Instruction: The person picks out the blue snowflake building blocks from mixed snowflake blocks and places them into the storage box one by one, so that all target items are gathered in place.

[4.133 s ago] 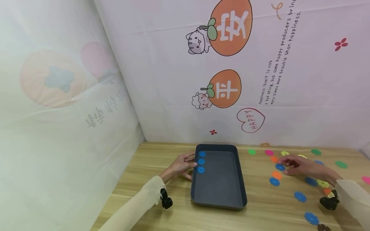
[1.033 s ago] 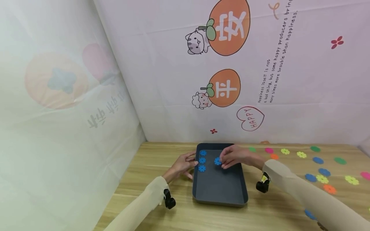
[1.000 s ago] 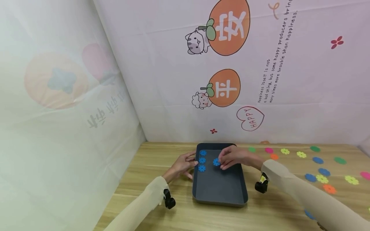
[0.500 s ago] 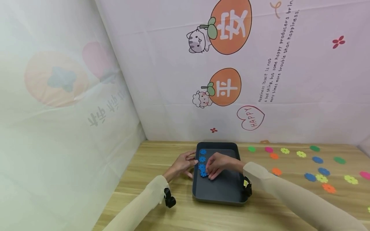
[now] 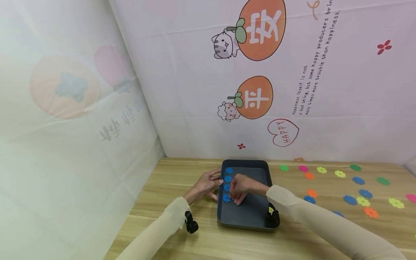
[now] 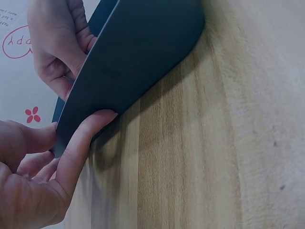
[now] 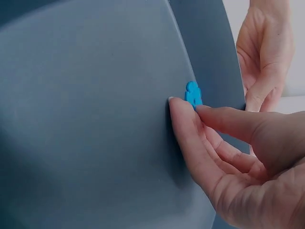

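Note:
A dark grey tray (image 5: pixel 250 218) lies on the wooden table. At its left wall, my left hand (image 5: pixel 204 184) holds on, thumb over the rim and one finger stretched along the outer side in the left wrist view. Inside the tray my right hand (image 5: pixel 241 187) pinches a blue flower-shaped disc (image 5: pixel 226 198) between thumb and forefinger. In the right wrist view this blue disc (image 7: pixel 192 93) is by the foot of the wall, partly covered by the fingertips. Three more blue discs, the topmost disc (image 5: pixel 229 170) farthest back, form a column along the left wall.
Right of the tray, several flower-shaped discs are scattered on the table (image 5: pixel 169 180): an orange disc (image 5: pixel 371 212), a yellow disc (image 5: pixel 396 203), a green disc (image 5: pixel 383 181), a pink disc (image 5: pixel 303 168) and blue ones. A printed cloth (image 5: pixel 195 90) hangs behind the table.
My right hand has brought a blue disc from the right side of the table into the tray, then left and toward me to the column's near end. My left hand has stayed at the tray.

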The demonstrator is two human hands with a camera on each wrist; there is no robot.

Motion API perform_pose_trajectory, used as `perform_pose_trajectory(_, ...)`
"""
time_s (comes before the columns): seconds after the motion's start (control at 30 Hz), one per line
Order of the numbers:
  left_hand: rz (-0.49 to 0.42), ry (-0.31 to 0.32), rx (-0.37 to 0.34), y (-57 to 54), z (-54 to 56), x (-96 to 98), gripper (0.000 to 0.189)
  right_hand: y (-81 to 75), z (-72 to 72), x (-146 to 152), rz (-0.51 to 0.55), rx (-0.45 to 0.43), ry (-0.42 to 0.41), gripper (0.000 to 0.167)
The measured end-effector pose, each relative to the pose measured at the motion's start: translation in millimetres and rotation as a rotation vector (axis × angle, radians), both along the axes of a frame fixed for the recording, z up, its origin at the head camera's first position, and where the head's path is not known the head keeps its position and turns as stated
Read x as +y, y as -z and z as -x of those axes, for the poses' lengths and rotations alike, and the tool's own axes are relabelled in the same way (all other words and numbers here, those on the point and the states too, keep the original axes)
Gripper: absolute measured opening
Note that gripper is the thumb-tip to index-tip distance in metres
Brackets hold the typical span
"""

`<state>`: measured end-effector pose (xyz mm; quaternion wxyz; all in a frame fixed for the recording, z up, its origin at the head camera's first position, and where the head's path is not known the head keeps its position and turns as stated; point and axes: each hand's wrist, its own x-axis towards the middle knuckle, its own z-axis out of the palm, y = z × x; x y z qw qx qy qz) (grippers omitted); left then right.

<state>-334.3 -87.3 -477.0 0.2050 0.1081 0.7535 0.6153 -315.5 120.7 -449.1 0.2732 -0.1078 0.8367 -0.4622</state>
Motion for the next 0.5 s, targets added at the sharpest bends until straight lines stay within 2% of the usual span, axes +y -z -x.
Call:
perform_pose_trajectory(0.33,0.008,0.002,0.005,-0.4,0.7,-0.2,0.059,-5.4,-0.8,0.4,0.013,-0.013,-0.031,0.006)
perform_pose_trajectory(0.5,0.008,-0.003,0.005,-1.0,-0.5,0.4,0.059,-7.8,-0.7,2.7,-0.022,0.018,-0.071,0.006)
